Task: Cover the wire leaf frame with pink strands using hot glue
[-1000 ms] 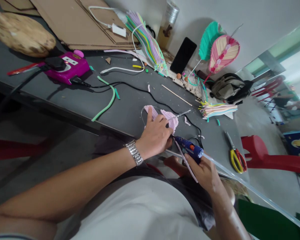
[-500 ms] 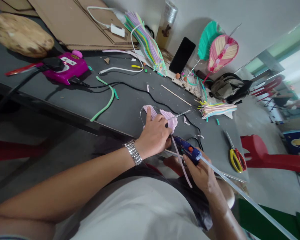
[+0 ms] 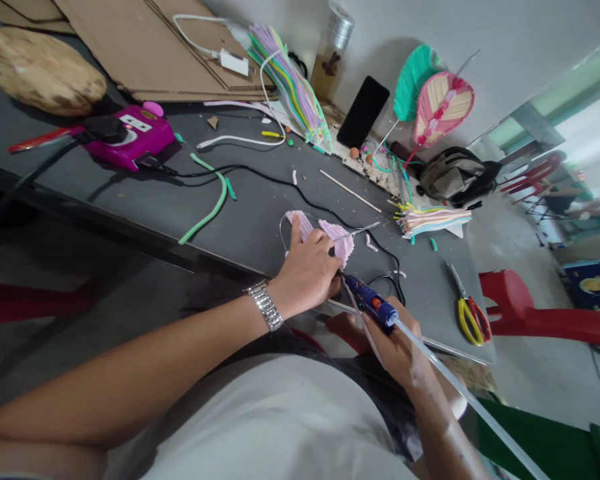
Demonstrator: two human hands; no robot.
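Nozzle close in at the pink piece, with fingertips right beside it

Taking the left hand (image 3: pixel 307 273) as the dial's centre, the pink ribbed piece (image 3: pixel 341 240) fans from twelve to two o'clock at the table's near side, partly covered. That hand is half curled and seems to pin and pinch it, one finger stretched toward twelve; the undersides are hidden. At four o'clock the right hand (image 3: pixel 397 343) is closed round the blue glue gun (image 3: pixel 370 298), its nozzle aimed toward ten; whether the tip touches, I cannot tell. A loose pink strip (image 3: pixel 353 299) trails toward five.

The step looks like gluing that strip on. Doing it well probably means a thin, even bead right along the join, the strip held clear of the tip, left fingertips back from the heat, and the long glue stick (image 3: pixel 470 400) kept from swinging the gun
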